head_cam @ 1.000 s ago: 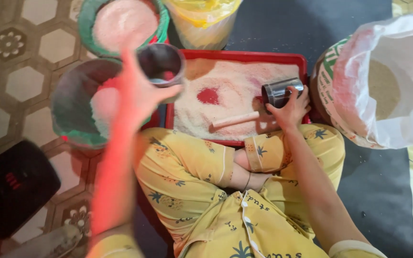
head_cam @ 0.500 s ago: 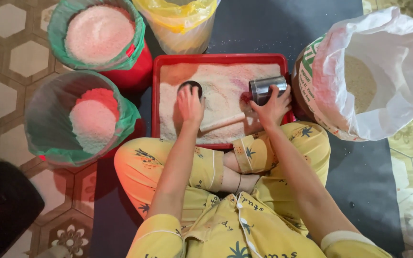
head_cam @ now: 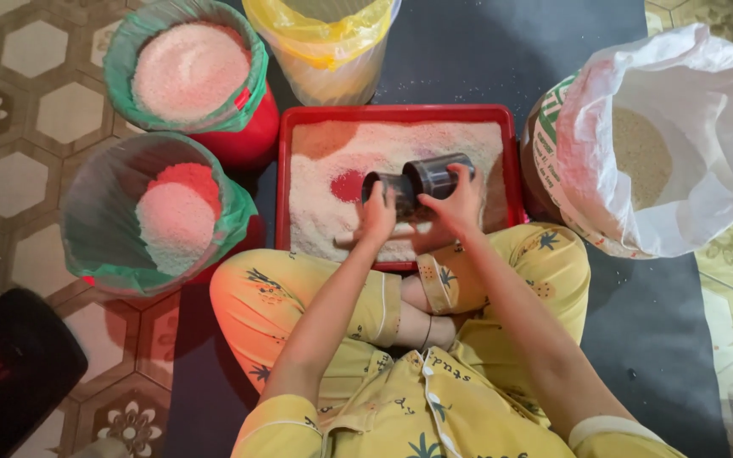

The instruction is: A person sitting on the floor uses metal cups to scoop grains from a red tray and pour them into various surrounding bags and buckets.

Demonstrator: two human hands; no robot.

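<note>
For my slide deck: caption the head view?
Both hands hold two dark cups over a grain-filled red tray.

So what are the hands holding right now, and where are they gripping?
Each holds a small dark cup over the red tray: the left hand grips one cup by its side, the right hand the other cup around its body.

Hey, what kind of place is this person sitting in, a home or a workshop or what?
Most likely a home floor used for sorting rice. The person sits cross-legged on a dark mat over patterned floor tiles, with a red tray of grains, lined buckets and a white sack around them.
</note>
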